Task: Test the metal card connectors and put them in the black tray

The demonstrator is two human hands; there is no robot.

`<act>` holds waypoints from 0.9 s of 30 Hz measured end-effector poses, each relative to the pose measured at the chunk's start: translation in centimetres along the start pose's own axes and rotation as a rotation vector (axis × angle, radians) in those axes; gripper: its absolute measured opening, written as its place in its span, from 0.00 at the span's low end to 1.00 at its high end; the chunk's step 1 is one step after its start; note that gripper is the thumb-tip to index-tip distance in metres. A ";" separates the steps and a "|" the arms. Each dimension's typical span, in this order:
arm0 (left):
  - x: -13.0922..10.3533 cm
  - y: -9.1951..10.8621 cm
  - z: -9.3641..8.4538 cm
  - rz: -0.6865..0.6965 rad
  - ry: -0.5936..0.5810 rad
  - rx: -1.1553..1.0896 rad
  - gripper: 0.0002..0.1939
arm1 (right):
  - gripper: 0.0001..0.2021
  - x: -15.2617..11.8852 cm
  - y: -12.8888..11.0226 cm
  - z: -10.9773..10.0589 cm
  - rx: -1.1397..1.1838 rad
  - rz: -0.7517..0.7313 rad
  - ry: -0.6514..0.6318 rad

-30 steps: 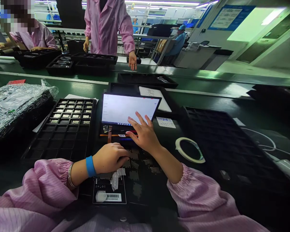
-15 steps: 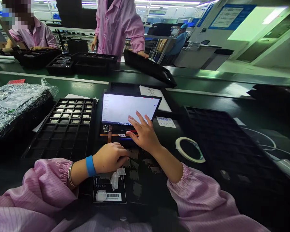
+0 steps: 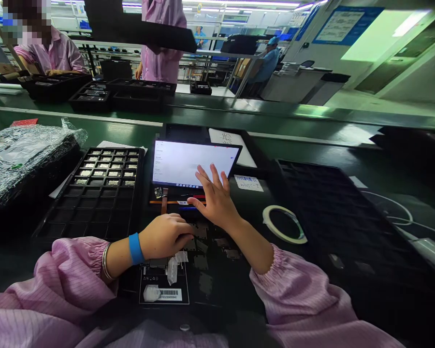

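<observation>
My right hand [image 3: 217,198] is open, its fingers spread over the lower right of a lit tablet screen [image 3: 184,164]; I cannot tell whether a fingertip touches the glass. Lower and to the left, my left hand [image 3: 165,236] is closed, thumb against fingers, above a black panel with a barcode label [image 3: 170,295]. Whatever it grips is hidden. Clear plastic pieces [image 3: 172,270] lie on that panel. Thin dark metal plates [image 3: 201,262] are scattered to its right. A small circuit board [image 3: 158,192] and an orange flex cable [image 3: 159,202] lie below the screen.
At left is a compartment tray [image 3: 94,212] with small metallic parts, beside a bubble-wrapped bundle [image 3: 29,150]. A tape roll [image 3: 284,224] and a large black tray [image 3: 333,208] lie to the right. Across the green conveyor, a co-worker [image 3: 163,63] holds a black tray [image 3: 170,36].
My right hand has shifted slightly right, its fingers still spread. My left hand has stayed put. Across the conveyor, the co-worker's black tray has risen and moved left.
</observation>
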State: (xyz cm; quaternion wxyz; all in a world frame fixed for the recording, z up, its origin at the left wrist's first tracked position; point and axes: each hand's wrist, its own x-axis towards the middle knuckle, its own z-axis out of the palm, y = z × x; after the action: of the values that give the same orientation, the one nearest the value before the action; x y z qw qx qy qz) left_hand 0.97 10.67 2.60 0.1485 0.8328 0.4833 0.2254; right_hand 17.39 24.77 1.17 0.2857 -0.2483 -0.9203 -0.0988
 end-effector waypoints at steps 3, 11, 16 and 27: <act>-0.1 0.0 0.0 -0.001 0.001 0.000 0.10 | 0.33 0.0 0.0 0.0 -0.002 -0.008 0.002; -0.1 -0.1 0.0 -0.001 -0.002 -0.002 0.10 | 0.32 0.0 0.0 -0.1 -0.013 -0.010 0.004; 0.0 0.0 -0.1 0.001 -0.004 0.001 0.10 | 0.32 0.0 0.1 -0.1 -0.007 -0.015 0.004; 0.0 0.0 -0.1 0.001 -0.008 -0.004 0.10 | 0.30 0.2 -0.1 -0.4 0.024 -0.043 -0.063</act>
State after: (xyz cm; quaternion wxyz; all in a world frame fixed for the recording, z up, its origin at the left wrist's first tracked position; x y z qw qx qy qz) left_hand 0.89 10.65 2.69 0.1523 0.8335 0.4820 0.2230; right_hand 17.41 24.61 1.62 0.2576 -0.2281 -0.9350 -0.0858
